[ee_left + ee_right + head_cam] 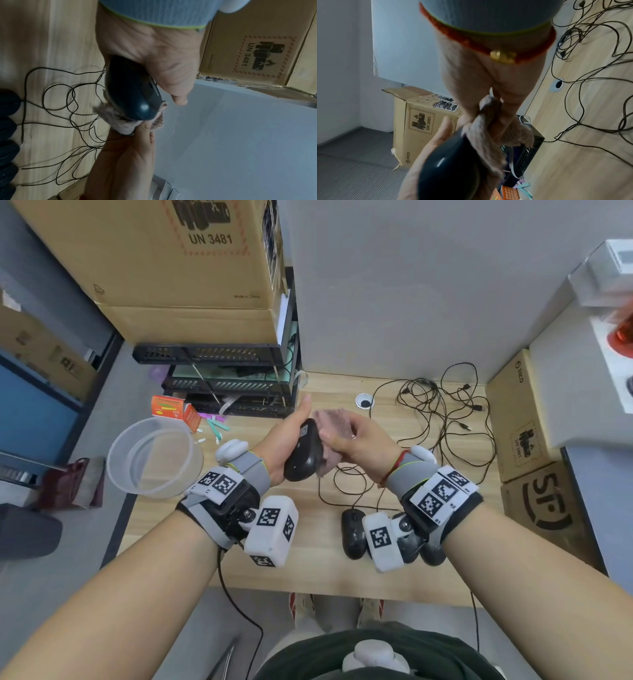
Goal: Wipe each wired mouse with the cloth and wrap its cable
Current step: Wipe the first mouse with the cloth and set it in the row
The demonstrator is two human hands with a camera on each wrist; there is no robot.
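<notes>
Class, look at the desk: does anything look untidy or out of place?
Yes. The cables sprawl in a loose tangle across the desk behind the hands, none wrapped, so they could snag.

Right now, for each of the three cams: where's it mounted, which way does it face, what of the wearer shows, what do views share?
Head: on the head, facing down at the light wooden desk; both forearms, left hand, right hand.
Left wrist: along the left hand toward the glossy black wired mouse; right hand opposite.
Right wrist: along the right hand toward the fuzzy pinkish cloth; left hand below.
Shared: mouse, cloth, tangled black cables.
</notes>
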